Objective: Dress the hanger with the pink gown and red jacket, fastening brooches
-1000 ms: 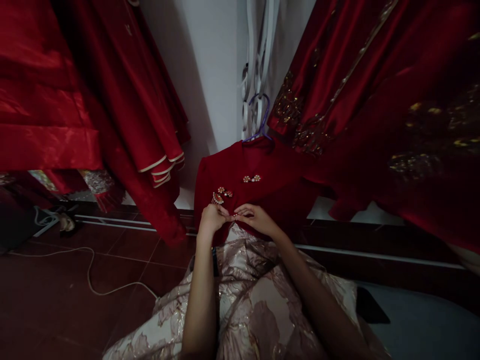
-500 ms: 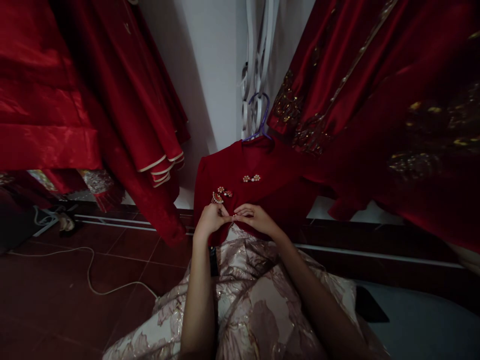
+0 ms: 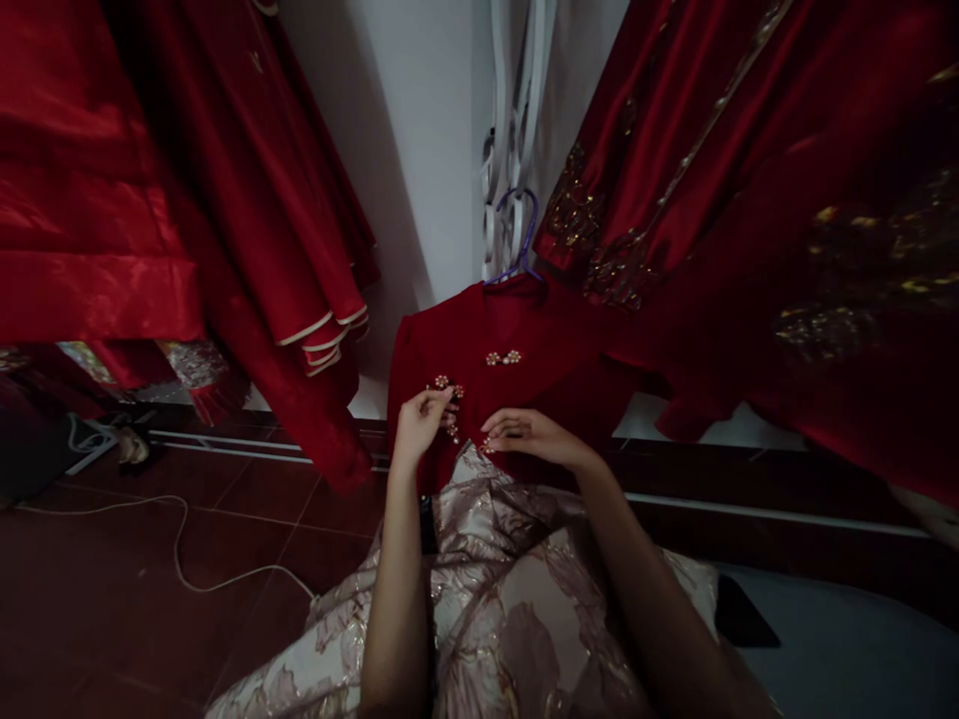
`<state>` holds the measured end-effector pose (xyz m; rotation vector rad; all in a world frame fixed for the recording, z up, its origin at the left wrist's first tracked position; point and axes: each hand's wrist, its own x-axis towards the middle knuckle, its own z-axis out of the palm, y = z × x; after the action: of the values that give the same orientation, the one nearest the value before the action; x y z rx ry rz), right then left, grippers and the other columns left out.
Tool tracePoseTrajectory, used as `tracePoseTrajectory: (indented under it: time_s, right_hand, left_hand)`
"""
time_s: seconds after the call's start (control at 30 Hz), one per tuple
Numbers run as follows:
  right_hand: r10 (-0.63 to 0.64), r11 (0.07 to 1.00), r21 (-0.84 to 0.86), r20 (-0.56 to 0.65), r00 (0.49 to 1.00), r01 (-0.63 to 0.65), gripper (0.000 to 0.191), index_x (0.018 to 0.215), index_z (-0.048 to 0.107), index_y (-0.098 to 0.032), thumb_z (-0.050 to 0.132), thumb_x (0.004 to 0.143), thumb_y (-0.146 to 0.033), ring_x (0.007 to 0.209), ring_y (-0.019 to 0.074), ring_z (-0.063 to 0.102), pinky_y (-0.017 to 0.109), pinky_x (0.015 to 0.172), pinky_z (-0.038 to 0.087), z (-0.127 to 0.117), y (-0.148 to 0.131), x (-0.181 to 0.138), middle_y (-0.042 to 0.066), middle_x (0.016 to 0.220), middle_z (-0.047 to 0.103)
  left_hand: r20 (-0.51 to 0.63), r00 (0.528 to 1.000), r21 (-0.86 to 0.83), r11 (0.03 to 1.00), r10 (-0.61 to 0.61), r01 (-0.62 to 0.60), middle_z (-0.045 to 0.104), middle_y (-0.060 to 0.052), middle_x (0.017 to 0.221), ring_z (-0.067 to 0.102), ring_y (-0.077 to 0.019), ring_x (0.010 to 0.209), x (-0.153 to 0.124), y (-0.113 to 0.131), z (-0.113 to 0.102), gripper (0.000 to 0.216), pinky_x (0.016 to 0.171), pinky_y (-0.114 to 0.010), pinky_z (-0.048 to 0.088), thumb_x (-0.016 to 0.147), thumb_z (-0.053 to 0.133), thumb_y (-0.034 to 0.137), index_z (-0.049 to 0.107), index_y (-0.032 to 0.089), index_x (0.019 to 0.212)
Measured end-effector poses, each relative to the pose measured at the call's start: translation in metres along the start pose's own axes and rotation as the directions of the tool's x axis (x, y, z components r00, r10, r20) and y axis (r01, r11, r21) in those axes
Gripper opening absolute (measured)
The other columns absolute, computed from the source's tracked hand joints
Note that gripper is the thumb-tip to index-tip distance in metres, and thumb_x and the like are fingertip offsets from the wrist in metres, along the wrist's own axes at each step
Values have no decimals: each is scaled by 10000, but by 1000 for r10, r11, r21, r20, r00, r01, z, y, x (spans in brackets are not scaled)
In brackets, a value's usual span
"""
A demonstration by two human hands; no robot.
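A dark red jacket [image 3: 457, 330] hangs in front of me from a purple hanger [image 3: 528, 232]. A pearl-and-jewel flower clasp [image 3: 502, 358] joins its front near the chest. Below it, one jewelled clasp half [image 3: 454, 434] hangs at the left front, just under my left hand [image 3: 422, 427]. My left hand is closed in a pinch beside a flower ornament [image 3: 442, 381]; its fingers cover the fan-shaped ornament there, and what they hold is hidden. My right hand [image 3: 533, 437] pinches the other clasp half [image 3: 485, 446] at the jacket's right front edge.
Red garments [image 3: 292, 200] hang at the left, and gold-embroidered red garments [image 3: 674, 150] at the right. White hangers [image 3: 516, 90] hang against the wall. A patterned pale skirt [image 3: 524, 609] covers my lap. A white cable [image 3: 184, 559] crosses the tiled floor. A black flat object [image 3: 745, 611] lies right.
My hands have parted from where they met at the jacket's front. The left went up to the fan-shaped ornament; the right shifted right. The two lower clasp halves now show apart.
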<state>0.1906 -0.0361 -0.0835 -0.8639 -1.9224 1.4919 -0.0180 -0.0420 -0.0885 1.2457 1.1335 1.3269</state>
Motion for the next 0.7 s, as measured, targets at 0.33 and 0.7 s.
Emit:
tracePoseTrajectory:
  time_s: [0.33,0.7]
  right_hand:
    - [-7,1000,22,160,987,4,301,910,586,-152,697,687,-320,841,130,583,297,803,441,-11,-19,-21,39,901,624]
    - [-11,997,73,172,985,-2,287,893,574,-144,706,681,-284,828,112,573,283,796,434,-3,-19,-12,27,880,608]
  left_hand:
    - [62,988,-407,900,-145,158,677,-103,971,644,-116,818,6,-13,6,370,846,-278,505,726,657,387,658,123,985]
    - [-145,979,-345,935,-143,85,687,-96,950,639,-122,775,11,-16,18,379,735,-259,506,622,712,401,677,121,874]
